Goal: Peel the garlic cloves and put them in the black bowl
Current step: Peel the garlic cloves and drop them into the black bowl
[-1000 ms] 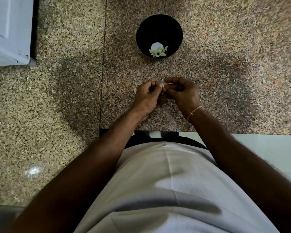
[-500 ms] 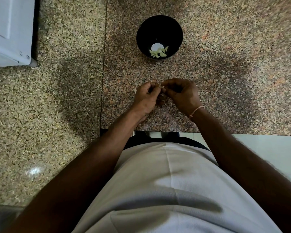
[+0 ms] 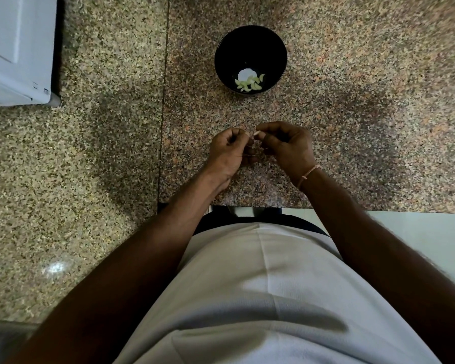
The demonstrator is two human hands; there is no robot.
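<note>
The black bowl [image 3: 250, 43] stands on the granite counter, straight ahead of me. Several peeled pale cloves [image 3: 250, 84] lie at its bottom next to a white glare spot. Below the bowl my left hand [image 3: 227, 153] and my right hand [image 3: 289, 147] are curled close together, fingertips nearly meeting. A small pale garlic clove [image 3: 256, 132] shows between the fingertips, pinched by my right hand; most of it is hidden. What my left hand grips is covered by its fingers.
A white appliance [image 3: 16, 48] sits at the far left on the counter. A seam [image 3: 164, 101] runs down the granite just left of my hands. The counter edge [image 3: 378, 209] lies close to my body, with pale floor beyond on the right.
My hands have drawn slightly apart at the fingertips, with the clove staying by the right thumb. The bowl has not moved.
</note>
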